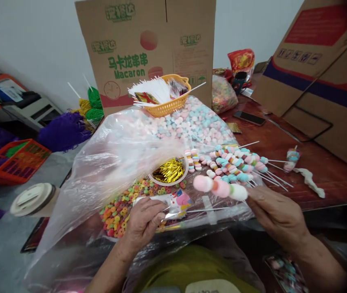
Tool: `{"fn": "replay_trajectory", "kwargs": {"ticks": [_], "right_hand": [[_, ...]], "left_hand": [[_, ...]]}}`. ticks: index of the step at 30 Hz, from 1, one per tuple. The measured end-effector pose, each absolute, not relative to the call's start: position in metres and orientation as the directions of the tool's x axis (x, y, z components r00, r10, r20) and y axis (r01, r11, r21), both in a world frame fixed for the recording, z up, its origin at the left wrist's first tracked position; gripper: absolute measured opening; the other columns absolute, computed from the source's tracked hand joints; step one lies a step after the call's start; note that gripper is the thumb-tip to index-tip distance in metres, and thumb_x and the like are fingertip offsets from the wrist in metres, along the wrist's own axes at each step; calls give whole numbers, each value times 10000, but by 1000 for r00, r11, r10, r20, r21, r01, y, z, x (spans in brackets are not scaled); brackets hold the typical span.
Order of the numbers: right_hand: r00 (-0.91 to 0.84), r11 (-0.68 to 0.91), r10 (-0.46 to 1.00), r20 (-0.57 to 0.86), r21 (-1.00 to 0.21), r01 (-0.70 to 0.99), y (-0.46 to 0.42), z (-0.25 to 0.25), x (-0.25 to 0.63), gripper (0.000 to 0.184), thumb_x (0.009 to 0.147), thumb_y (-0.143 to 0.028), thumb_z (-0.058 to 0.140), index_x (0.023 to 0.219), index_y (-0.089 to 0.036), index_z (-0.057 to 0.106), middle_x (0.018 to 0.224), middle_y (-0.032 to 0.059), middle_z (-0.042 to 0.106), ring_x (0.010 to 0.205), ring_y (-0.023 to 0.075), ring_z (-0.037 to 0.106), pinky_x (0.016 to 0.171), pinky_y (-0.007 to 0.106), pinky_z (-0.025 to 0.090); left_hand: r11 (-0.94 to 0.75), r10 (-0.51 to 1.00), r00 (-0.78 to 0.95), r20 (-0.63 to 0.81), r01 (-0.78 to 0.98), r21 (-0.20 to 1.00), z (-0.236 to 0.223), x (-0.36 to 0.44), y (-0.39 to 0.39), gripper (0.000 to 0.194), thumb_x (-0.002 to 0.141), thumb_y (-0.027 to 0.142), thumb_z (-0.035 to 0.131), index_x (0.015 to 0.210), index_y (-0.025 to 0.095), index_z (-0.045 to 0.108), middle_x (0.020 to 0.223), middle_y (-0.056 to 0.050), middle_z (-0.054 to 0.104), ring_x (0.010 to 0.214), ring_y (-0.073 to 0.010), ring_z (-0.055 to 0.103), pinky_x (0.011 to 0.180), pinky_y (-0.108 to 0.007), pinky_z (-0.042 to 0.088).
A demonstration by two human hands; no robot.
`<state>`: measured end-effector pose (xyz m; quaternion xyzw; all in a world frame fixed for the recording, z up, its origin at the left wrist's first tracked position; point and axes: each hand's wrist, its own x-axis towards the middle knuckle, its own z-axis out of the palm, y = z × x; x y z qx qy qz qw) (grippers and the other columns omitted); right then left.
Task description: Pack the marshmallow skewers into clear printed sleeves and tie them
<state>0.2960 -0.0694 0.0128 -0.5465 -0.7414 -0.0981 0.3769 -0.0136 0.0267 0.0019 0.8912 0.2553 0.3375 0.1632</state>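
My right hand (279, 207) is closed on a marshmallow skewer (220, 189), with pink and white marshmallows and small coloured rings between them. My left hand (147, 219) pinches a clear printed wrapper bag (178, 203) above the gummy rings (117, 213). The skewer's pink end points left, above and to the right of the wrapper, apart from it. Beyond the two hands stands a round tub of gold twist ties (170, 171). A pile of finished marshmallow skewers (237, 162) lies just past my right hand.
Loose pink and blue marshmallows (188, 122) lie on a plastic sheet (100, 154). At the back, a yellow basket (167, 108) holds white sticks. A large cardboard box (149, 36) stands behind it, another carton (323, 81) at right. A phone (249, 118) and lidded cup (34, 199) flank the work area.
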Motion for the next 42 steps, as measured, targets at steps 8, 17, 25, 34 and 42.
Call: {"fn": "replay_trajectory", "kwargs": {"ticks": [8, 17, 25, 34, 42], "right_hand": [[-397, 484, 745, 536, -24, 875, -74, 21, 307, 373, 841, -59, 420, 1141, -237, 553, 692, 5, 629, 615, 125, 540, 593, 268, 380], [-453, 482, 825, 338, 0, 876, -69, 25, 294, 363, 801, -29, 359, 994, -218, 601, 599, -8, 548, 528, 130, 457, 510, 268, 241], [-582, 589, 806, 105, -43, 807, -45, 21, 255, 183, 741, -41, 471, 788, -184, 574, 590, -7, 548, 480, 116, 411, 490, 282, 151], [-561, 627, 777, 287, -262, 734, -37, 21, 250, 215, 823, -109, 405, 671, -162, 547, 639, 34, 537, 646, 150, 404, 618, 292, 236], [-492, 577, 816, 303, -406, 708, -31, -8, 222, 193, 845, -168, 437, 690, -162, 552, 673, 34, 569, 673, 159, 401, 625, 310, 236]], "left_hand": [[-840, 540, 653, 531, 372, 396, 13, -18, 28, 222, 897, 260, 404, 878, 179, 609, 776, -53, 690, 683, -139, 607, 675, -284, 436], [-863, 491, 847, 202, 444, 240, 9, 12, 28, 753, 598, 736, 536, 1093, 171, 585, 819, -103, 686, 730, -227, 614, 662, -311, 409], [-659, 585, 768, -260, 637, 399, 3, 47, 20, 424, 704, 581, 582, 888, 203, 632, 756, -35, 682, 687, -217, 610, 568, -253, 360], [-465, 592, 745, -307, 627, 624, 0, 47, 23, 384, 649, 512, 656, 854, 188, 641, 691, 16, 631, 655, -171, 563, 566, -225, 375], [-371, 589, 787, -181, 463, 805, 12, 46, 23, 580, 634, 356, 698, 1152, 162, 522, 942, -46, 649, 831, -202, 585, 680, -255, 454]]}}
